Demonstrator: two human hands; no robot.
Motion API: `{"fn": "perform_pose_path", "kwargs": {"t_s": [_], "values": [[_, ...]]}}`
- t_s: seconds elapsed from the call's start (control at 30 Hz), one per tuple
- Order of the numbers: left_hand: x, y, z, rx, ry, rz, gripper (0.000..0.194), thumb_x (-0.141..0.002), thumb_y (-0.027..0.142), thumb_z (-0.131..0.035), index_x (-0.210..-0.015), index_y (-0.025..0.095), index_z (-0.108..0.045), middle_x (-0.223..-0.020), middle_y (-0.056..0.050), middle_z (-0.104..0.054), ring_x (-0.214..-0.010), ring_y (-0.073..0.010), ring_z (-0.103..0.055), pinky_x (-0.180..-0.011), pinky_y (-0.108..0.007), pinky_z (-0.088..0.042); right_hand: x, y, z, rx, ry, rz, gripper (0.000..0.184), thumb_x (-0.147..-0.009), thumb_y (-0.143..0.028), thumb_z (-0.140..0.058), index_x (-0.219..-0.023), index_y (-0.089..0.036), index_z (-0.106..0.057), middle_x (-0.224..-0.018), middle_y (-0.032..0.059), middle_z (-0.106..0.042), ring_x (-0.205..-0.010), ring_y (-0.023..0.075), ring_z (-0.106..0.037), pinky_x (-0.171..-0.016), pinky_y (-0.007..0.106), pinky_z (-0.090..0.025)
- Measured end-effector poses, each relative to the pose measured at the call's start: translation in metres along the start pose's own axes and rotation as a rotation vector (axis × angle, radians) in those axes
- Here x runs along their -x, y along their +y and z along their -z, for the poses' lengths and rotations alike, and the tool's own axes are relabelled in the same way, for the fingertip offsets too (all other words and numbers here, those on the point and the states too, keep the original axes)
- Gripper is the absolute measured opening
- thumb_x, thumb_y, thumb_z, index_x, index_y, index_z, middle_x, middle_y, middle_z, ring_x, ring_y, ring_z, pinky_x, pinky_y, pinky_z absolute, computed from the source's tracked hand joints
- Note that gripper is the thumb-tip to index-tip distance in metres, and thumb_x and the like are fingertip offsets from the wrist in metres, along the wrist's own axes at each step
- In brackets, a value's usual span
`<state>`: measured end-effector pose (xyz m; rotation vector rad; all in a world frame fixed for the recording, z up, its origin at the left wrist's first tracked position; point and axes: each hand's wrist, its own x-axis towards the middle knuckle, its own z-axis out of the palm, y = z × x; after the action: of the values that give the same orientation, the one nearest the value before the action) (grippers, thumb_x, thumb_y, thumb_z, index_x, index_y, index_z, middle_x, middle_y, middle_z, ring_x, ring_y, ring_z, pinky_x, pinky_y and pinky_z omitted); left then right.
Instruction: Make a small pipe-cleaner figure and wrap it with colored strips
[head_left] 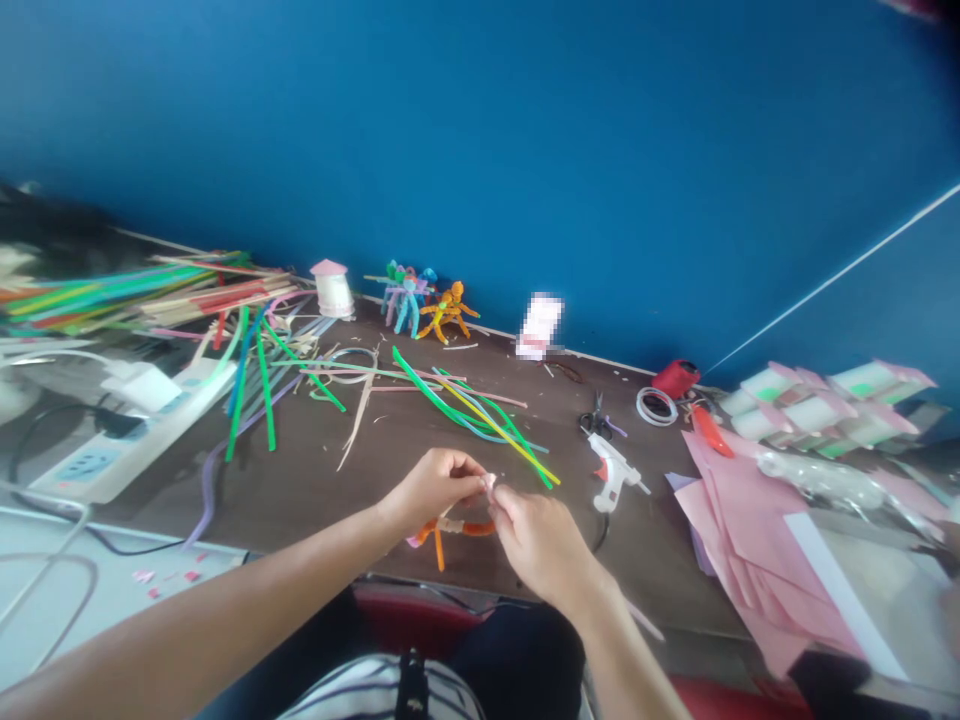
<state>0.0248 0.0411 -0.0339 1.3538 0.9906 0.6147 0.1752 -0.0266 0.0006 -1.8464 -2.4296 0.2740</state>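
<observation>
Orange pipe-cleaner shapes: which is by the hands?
The bent orange pipe-cleaner piece below the left hand and right hand, not the orange figure by the blue wall.

Head-worn camera, close above, facing forward and down across brown workbench point(322, 480) toward blue wall point(480, 150).

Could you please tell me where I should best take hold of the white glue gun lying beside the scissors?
Probably by the handle of the white glue gun, coming from your side: it angles towards you, with the black cord leaving its foot, so your fingers can wrap it.
</observation>
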Motion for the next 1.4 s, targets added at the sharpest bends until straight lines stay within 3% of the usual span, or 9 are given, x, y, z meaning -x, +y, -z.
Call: {"fn": "perform_pose_path", "kwargs": {"t_s": [0.17,0.3,0.53,0.67,0.87,1.0,1.1,1.23,1.4], "values": [[-0.006,-0.014,-0.005,0.020,0.003,0.006,0.024,-0.066,0.037,-0.059,-0.068,0.013,-0.062,-0.051,0.002,-0.057,-0.050,-0.0094,-0.051,-0.050,-0.019,-0.039,0.001,-0.003,-0.001,0.080,-0.008,-0.017,0.022,-0.091,-0.023,-0.032,-0.092,-0.023,-0.054,-0.074,0.0015,-0.068,-0.064,0.0162,-0.063,-0.051,0.026,-0.026],[-0.007,-0.017,-0.008,-0.092,0.048,0.004,0.024,-0.067,0.036,-0.057,-0.070,0.013,-0.062,-0.054,0.000,-0.060,-0.054,-0.0117,-0.055,-0.052,-0.021,-0.042,0.000,-0.009,0.002,0.106,-0.067,-0.015,0.022,-0.089,-0.019,-0.034,-0.096,-0.022,-0.054,-0.077,0.0036,-0.067,-0.069,0.0172,-0.063,-0.055,0.026,-0.031],[0.002,-0.002,-0.010,-0.509,0.081,-0.257,0.015,-0.064,0.014,-0.050,-0.065,0.014,-0.064,-0.057,0.001,-0.061,-0.056,-0.0110,-0.053,-0.053,-0.019,-0.037,-0.007,-0.008,0.017,0.124,-0.106,-0.007,0.022,-0.087,-0.018,-0.035,-0.087,-0.019,-0.056,-0.077,0.0053,-0.066,-0.069,0.0170,-0.061,-0.057,0.024,-0.032],[0.007,0.006,-0.006,-0.592,0.020,-0.366,0.015,-0.067,0.015,-0.051,-0.065,0.013,-0.066,-0.059,0.000,-0.060,-0.055,-0.0105,-0.052,-0.053,-0.019,-0.036,-0.014,0.003,0.025,-0.003,-0.052,-0.023,0.017,-0.084,-0.018,-0.041,-0.078,-0.019,-0.057,-0.072,0.0017,-0.064,-0.066,0.0143,-0.058,-0.056,0.022,-0.030],[0.009,0.008,0.001,-0.297,-0.077,-0.202,0.015,-0.069,0.024,-0.057,-0.071,0.014,-0.067,-0.060,0.000,-0.062,-0.055,-0.0104,-0.052,-0.051,-0.018,-0.037,-0.023,0.022,0.018,-0.532,-0.036,-0.011,0.017,-0.081,-0.021,-0.045,-0.070,-0.018,-0.057,-0.064,-0.0035,-0.059,-0.058,0.0093,-0.048,-0.055,0.019,-0.031],[0.007,0.001,-0.001,-0.057,-0.029,-0.095,0.027,-0.067,0.039,-0.063,-0.069,0.012,-0.063,-0.057,0.000,-0.059,-0.053,-0.0095,-0.052,-0.050,-0.019,-0.040,-0.027,0.027,0.002,-0.772,-0.066,-0.035,0.023,-0.082,-0.026,-0.045,-0.063,-0.016,-0.055,-0.056,-0.0058,-0.048,-0.054,0.0084,-0.041,-0.053,0.019,-0.030],[0.004,-0.004,-0.006,0.097,0.028,-0.047,0.031,-0.066,0.042,-0.064,-0.070,0.011,-0.060,-0.056,0.001,-0.056,-0.052,-0.0084,-0.050,-0.049,-0.020,-0.041,-0.027,0.023,-0.008,-0.860,-0.039,-0.067,0.024,-0.082,-0.028,-0.044,-0.063,-0.016,-0.054,-0.054,-0.0067,-0.043,-0.053,0.0083,-0.039,-0.053,0.019,-0.030],[0.000,-0.005,-0.011,0.225,0.079,-0.001,0.032,-0.062,0.042,-0.067,-0.068,0.012,-0.058,-0.056,0.002,-0.054,-0.052,-0.0074,-0.050,-0.048,-0.019,-0.042,-0.026,0.019,-0.017,-0.880,0.044,-0.067,0.026,-0.084,-0.030,-0.042,-0.068,-0.016,-0.057,-0.059,-0.0046,-0.049,-0.058,0.0095,-0.043,-0.056,0.019,-0.033],[-0.001,-0.003,-0.006,0.411,-0.090,0.182,0.033,-0.061,0.041,-0.068,-0.072,0.012,-0.058,-0.051,0.003,-0.053,-0.043,-0.0065,-0.047,-0.040,-0.017,-0.037,-0.026,0.023,-0.025,-0.845,0.112,-0.148,0.025,-0.082,-0.030,-0.042,-0.068,-0.016,-0.057,-0.058,-0.0040,-0.049,-0.056,0.0100,-0.043,-0.054,0.019,-0.033]]}}
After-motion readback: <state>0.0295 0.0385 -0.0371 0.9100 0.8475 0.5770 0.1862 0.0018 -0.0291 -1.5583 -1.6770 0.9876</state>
